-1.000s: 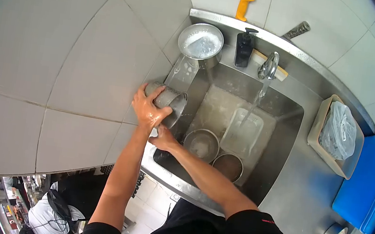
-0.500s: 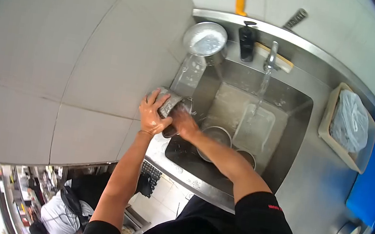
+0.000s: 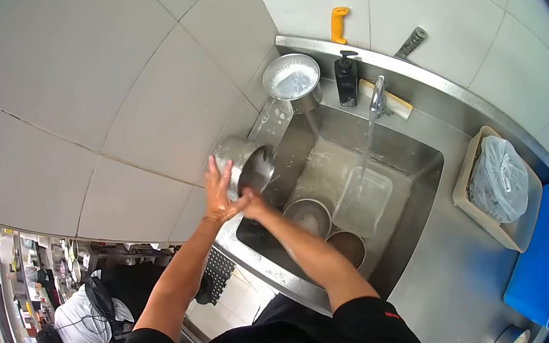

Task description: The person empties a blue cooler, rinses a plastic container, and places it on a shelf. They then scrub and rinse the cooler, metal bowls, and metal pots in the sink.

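A round stainless-steel pot (image 3: 234,151) is tipped on its side over the left edge of the sink, its mouth turned toward the basin. Along its outer wall my left hand (image 3: 218,195) grips it, fingers spread up the side and thumb near the lower rim. My right hand (image 3: 253,205) is at the pot's lower rim, beside the left thumb. Motion smears its fingers, and whether they hold anything cannot be made out. Water runs from the tap (image 3: 378,96) into the sink (image 3: 401,196). There a clear plastic tray (image 3: 373,192) and two round metal containers (image 3: 304,211) lie.
A metal pot of sudsy water (image 3: 292,79) stands at the back left corner, beside a black pump bottle (image 3: 346,82). On the right counter are a beige bin (image 3: 521,238) with a plastic bag and a blue board (image 3: 543,258). Another person (image 3: 82,320) is at lower left.
The pot has turned so more of its inside shows. My right hand has drawn back from inside it to the lower rim. The camera view has shifted slightly.
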{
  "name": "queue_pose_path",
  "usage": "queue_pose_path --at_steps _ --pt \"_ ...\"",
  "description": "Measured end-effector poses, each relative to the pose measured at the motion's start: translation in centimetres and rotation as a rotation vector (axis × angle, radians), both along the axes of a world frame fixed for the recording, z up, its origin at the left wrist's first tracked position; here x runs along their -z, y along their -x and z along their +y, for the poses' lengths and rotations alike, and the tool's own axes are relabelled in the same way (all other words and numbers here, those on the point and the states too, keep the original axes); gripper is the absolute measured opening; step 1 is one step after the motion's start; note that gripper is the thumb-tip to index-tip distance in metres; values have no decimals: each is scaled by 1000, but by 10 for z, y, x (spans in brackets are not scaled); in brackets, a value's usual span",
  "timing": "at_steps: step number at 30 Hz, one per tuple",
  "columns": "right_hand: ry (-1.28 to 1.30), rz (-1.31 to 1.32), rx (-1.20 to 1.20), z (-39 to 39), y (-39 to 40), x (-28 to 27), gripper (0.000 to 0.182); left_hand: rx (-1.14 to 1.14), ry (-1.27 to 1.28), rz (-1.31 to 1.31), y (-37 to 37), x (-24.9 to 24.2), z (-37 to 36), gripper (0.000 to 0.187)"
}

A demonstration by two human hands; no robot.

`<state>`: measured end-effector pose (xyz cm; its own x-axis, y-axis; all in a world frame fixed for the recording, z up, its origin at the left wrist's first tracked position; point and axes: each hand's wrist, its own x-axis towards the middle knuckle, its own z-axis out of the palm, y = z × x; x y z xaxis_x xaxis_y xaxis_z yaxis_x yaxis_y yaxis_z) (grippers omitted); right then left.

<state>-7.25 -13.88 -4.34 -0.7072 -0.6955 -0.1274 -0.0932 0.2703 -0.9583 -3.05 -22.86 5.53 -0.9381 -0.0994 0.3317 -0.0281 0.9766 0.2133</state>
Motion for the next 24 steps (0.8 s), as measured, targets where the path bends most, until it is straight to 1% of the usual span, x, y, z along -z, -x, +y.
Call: queue_pose_path --at_steps 1,2,4,5,6,7,8,9,10,12,13,14,15,16,17,18,19,20,21,22,24 --pt "147 59 -99 -35 -18 29 38 13 -1 60 6 -3 0 77" --pt "470 -141 71 -27 -40 13 49 25 -5 104 8 -5 0 76" --pt "303 188 -27 4 -34 -2 58 26 -26 68 5 -9 -2 74" --pt "14 726 -67 26 -14 2 60 54 -45 50 9 -15 -3 74" --pt "12 725 -51 18 10 13 60 84 -67 35 14 -19 -2 74" --pt "-35 912 44 14 33 6 60 48 -120 13 16 -21 -1 72" --pt "-80 1095 130 12 38 0 60 42 -123 10 15 -21 1 72" --pt "-22 806 17 17 16 -1 61 18 -81 27 14 -21 4 72" --pt "-90 402 -125 9 -4 -9 66 8 -38 56 21 -22 7 71" --pt "414 -184 -85 3 -27 -25 70 8 -36 20 30 -26 10 71" --pt "320 -192 -170 3 -23 -8 76 -7 -22 -32 27 -26 9 70" --pt "56 267 -185 1 -16 26 66 -5 -24 -49 27 -25 9 70" --pt "28 548 -97 6 15 55 58 -26 -26 -100 37 -27 11 71" --pt "-2 848 -9 13 46 67 50 -50 -27 -132 47 -30 12 72" --pt "4 881 0 15 62 49 50 23 -42 -63 46 -29 8 77" --pt "61 850 84 15 62 36 40 16 -33 -46 37 -27 1 77" --pt "112 795 152 21 44 22 31 6 -33 -15 14 -20 -3 80" --pt "93 303 103 23 25 -5 29 15 -29 21 3 -13 -7 84" --pt "46 25 15 12 6 -1 30 2 -210 -19 -4 5 -4 87" --pt "37 -218 -69 17 -11 -40 40 -104 -271 114 -3 10 6 85" --pt "498 -126 107 -11 -48 4 50 -25 -129 47 8 -2 -2 80"
